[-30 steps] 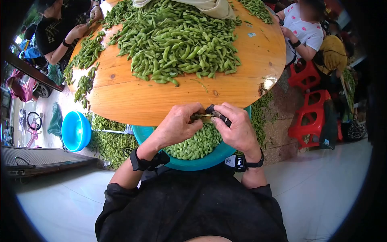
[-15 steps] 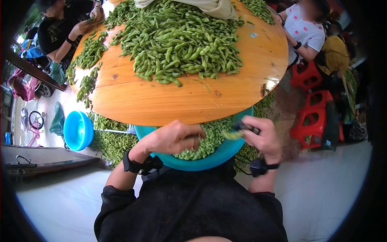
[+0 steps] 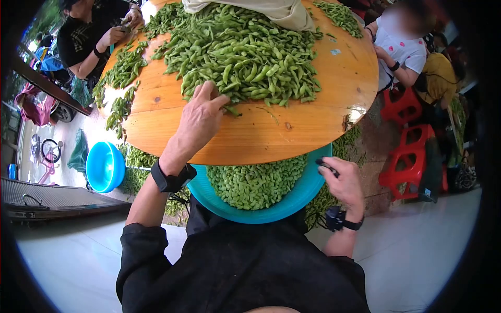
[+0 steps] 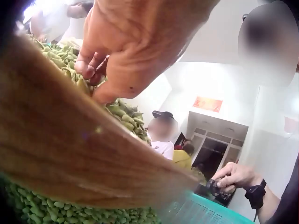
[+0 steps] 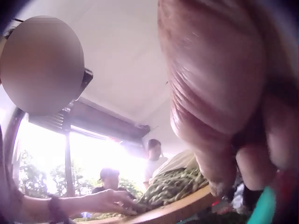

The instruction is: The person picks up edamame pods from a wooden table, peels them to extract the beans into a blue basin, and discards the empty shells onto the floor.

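My left hand [image 3: 201, 117] reaches over the wooden table [image 3: 219, 148] to the near edge of a heap of green soybean pods [image 3: 250, 62]. Its fingertips touch pods there; the left wrist view shows thumb and fingers apart around a pod [image 4: 83, 87]. Over the right rim of a turquoise basin [image 3: 250, 216], my right hand [image 3: 344, 182] has curled fingers, holding a small black object [image 3: 327, 168] at thumb and forefinger. Most of that object is hidden by the fingers. Shelled green beans [image 3: 255, 185] fill much of the basin, which sits partly under the table edge.
A pale cloth [image 3: 255, 11] covers the heap's far side. People sit at the table's left and right. Discarded pods [image 3: 136, 177] cover the floor near a blue bowl [image 3: 104, 167]. Red plastic stools [image 3: 409, 161] stand at the right.
Both hands were together over the basin, then parted. The left hand has moved forward to the pod heap. The right has moved right, and the blurred green piece beside it no longer shows.
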Demonstrator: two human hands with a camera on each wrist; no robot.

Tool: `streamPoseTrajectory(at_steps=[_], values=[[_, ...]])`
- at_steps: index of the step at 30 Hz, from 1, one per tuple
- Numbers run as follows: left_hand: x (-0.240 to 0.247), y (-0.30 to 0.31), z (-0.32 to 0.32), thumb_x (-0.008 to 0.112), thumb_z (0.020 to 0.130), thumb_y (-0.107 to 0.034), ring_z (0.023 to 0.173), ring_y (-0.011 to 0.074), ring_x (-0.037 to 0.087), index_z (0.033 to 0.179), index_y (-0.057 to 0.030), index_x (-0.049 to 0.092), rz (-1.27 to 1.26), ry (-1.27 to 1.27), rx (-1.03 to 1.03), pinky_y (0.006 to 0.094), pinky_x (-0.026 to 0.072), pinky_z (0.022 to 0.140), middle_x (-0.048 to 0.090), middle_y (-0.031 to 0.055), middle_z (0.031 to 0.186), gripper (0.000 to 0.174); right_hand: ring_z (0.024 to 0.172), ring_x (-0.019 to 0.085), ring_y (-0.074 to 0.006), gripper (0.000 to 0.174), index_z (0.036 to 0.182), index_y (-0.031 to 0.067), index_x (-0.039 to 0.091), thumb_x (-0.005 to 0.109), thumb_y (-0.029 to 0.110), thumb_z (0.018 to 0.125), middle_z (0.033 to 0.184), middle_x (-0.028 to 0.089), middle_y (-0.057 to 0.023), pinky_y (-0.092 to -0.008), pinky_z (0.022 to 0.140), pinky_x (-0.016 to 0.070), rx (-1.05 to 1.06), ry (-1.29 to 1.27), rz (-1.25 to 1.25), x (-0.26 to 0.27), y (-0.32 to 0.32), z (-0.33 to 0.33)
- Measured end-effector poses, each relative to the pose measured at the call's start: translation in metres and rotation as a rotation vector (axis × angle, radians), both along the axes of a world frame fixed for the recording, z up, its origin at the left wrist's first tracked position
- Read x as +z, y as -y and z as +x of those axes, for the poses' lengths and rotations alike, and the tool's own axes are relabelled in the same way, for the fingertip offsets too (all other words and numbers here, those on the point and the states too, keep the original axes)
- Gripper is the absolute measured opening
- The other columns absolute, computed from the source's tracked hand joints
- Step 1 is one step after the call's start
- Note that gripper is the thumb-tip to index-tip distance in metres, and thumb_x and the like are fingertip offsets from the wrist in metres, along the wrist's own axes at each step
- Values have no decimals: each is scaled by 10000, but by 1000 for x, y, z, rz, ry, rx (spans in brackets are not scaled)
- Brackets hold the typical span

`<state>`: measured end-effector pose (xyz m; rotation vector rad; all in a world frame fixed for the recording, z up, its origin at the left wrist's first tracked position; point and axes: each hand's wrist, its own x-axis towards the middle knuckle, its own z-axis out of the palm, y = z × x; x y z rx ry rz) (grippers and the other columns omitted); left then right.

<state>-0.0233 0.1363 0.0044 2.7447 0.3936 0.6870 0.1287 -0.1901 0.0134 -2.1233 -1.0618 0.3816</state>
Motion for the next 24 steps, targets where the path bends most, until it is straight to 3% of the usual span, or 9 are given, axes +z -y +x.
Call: streamPoseTrajectory(at_steps=[1,4,6,7,9,10,14,21,24], values=[[2,0,0,640,793,12,1010,323,536,1049,-10,676,2,2,0,386,481,850,510,147,995,260,604,592,-257,170,998,-16,669,662,47,840,801,645,-150,-334,573,465,12,15,19,6,-15,-9],[8,11,0,673,803,-23,947,268,584,1021,-22,672,-69,114,13,356,488,798,586,110,963,218,563,556,-133,185,1043,-20,680,633,25,870,786,661,-119,-271,538,441,9,-82,213,4,-52,-28],[15,28,-6,686,860,-54,770,159,620,997,-25,661,-622,48,-29,288,489,665,654,56,851,142,575,520,-60,191,1062,-32,684,617,32,896,783,664,-63,-223,530,422,-50,-312,309,-1,-71,-37],[12,37,-7,686,860,-54,770,159,620,997,-25,661,-624,47,-40,288,489,665,654,56,851,142,579,480,-33,243,1150,-49,649,589,46,934,754,604,1,-205,514,394,-49,-568,343,-1,-79,-41],[7,59,-10,680,907,-67,623,67,576,966,-28,645,-1202,107,-101,220,452,554,657,14,746,79,572,453,-27,271,1196,-57,615,572,52,952,735,557,22,-200,505,373,-11,-809,407,-1,-91,-43],[5,68,-10,680,907,-67,623,67,576,966,-28,645,-1204,106,-106,220,452,554,657,14,746,79,565,426,-21,300,1243,-65,581,555,58,970,716,511,43,-195,495,353,40,-1056,468,-1,-95,-44],[-6,91,-11,684,899,-13,608,52,567,929,-13,627,-1293,215,-95,203,457,539,641,12,758,65,546,350,-17,290,1239,-73,564,539,77,992,682,425,64,-186,472,291,123,-1222,521,-5,-96,-41],[-9,98,-8,691,881,14,697,44,595,920,7,626,-931,243,-115,202,484,599,650,3,784,76,547,349,-18,285,1241,-58,571,524,64,988,675,418,65,-187,472,282,114,-1221,507,-10,-91,-38],[-5,97,-4,690,839,37,706,122,651,889,24,626,-911,270,-107,261,521,637,671,65,788,83,553,354,-20,312,1271,-59,558,519,50,982,668,415,64,-194,477,291,89,-1193,528,-7,-92,-37]])
